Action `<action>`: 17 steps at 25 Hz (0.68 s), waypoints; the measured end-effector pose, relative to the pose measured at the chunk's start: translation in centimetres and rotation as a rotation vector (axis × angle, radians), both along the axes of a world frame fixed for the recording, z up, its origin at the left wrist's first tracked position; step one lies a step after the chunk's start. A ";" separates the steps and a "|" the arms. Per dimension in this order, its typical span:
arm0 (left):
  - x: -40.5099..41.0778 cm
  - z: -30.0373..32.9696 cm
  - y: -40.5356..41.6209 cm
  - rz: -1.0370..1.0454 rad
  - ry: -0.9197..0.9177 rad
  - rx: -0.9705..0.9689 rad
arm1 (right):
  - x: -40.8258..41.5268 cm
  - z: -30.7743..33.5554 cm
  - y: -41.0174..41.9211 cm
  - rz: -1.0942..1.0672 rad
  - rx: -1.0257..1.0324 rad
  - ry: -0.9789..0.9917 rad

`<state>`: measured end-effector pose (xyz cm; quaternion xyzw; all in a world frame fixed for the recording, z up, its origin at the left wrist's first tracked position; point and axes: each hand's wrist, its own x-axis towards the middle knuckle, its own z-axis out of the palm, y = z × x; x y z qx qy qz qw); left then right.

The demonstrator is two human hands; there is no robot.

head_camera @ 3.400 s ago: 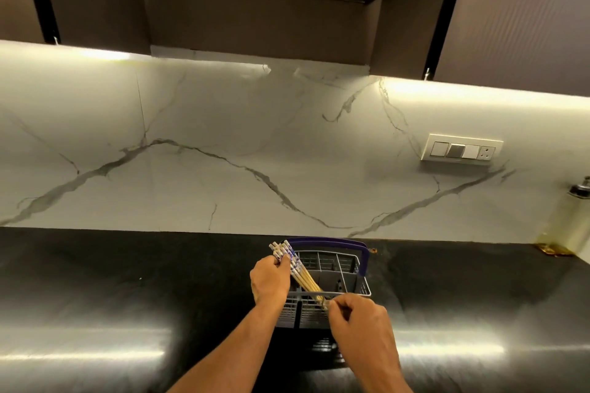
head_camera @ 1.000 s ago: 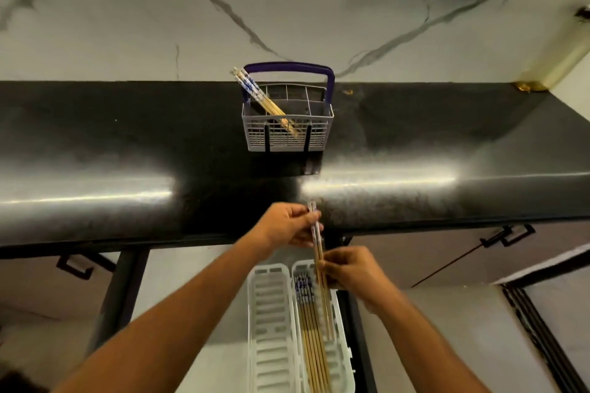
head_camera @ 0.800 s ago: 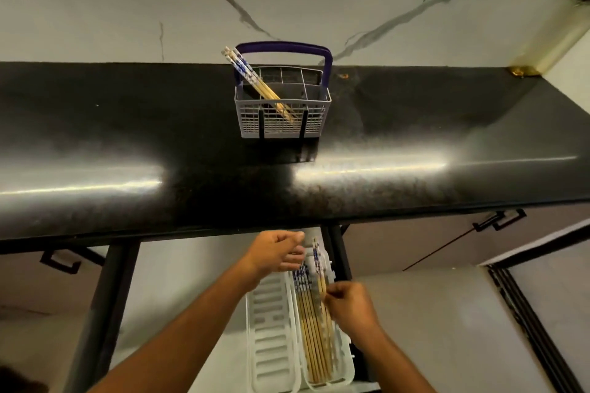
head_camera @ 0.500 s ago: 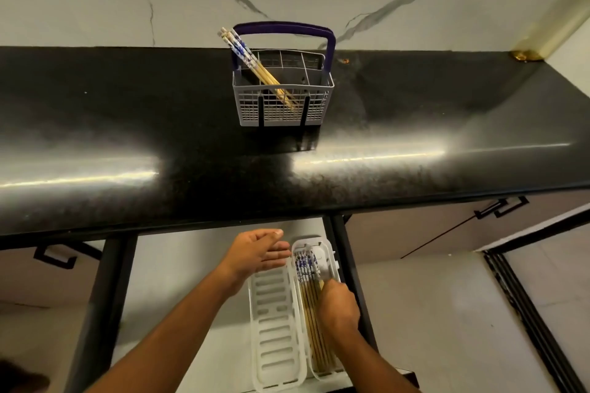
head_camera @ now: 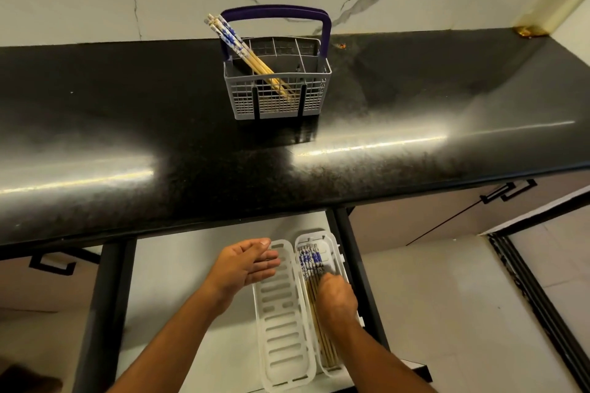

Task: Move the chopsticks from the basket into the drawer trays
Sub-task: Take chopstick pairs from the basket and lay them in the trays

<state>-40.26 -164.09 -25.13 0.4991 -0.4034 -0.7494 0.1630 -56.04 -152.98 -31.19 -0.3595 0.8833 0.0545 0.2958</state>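
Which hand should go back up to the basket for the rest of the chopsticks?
Probably the left hand: it is open and empty above the empty left tray. The right hand is down on the chopsticks in the right tray. The remaining chopsticks lean toward the basket's left side.

black countertop (head_camera: 127,124) | on it: grey basket (head_camera: 277,99) | drawer (head_camera: 178,281): two white trays (head_camera: 281,329)

A: Access to the basket (head_camera: 277,96)?
B: Counter (head_camera: 127,124) lay bare on every side of it. Handle (head_camera: 274,11) arched over the top; chopsticks (head_camera: 242,51) leaned out its left corner.
A: Below the basket?
B: Left tray (head_camera: 281,313) lay bare, left hand (head_camera: 244,265) hovering at its edge. Right hand (head_camera: 335,295) covered the right tray (head_camera: 335,246).
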 end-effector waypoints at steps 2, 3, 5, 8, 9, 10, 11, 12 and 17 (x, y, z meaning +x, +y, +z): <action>-0.4 0.2 0.0 -0.001 0.008 -0.002 | 0.0 0.0 0.1 -0.004 0.004 0.011; -0.5 0.3 0.0 -0.001 0.011 -0.002 | 0.0 0.0 0.2 -0.004 0.005 0.008; -0.7 0.5 0.1 0.001 0.017 0.000 | -0.1 -0.1 0.2 0.000 0.002 -0.007; -0.6 0.5 0.2 0.007 0.022 -0.004 | -0.3 -0.1 0.2 0.023 -0.006 -0.012; -0.6 0.5 0.2 0.009 0.021 -0.003 | -0.3 -0.2 0.2 0.030 -0.007 -0.013; -0.5 0.5 0.3 0.013 0.019 -0.001 | -0.2 -0.3 0.2 0.039 -0.005 -0.013; -0.5 0.5 0.3 0.016 0.017 0.000 | -0.2 -0.3 0.3 0.050 -0.002 -0.012; -0.4 0.5 0.4 0.021 0.015 0.001 | -0.1 -0.4 0.3 0.058 -0.002 -0.011; -0.4 0.6 0.5 0.034 0.012 0.006 | 0.0 -0.6 0.3 0.085 -0.021 -0.023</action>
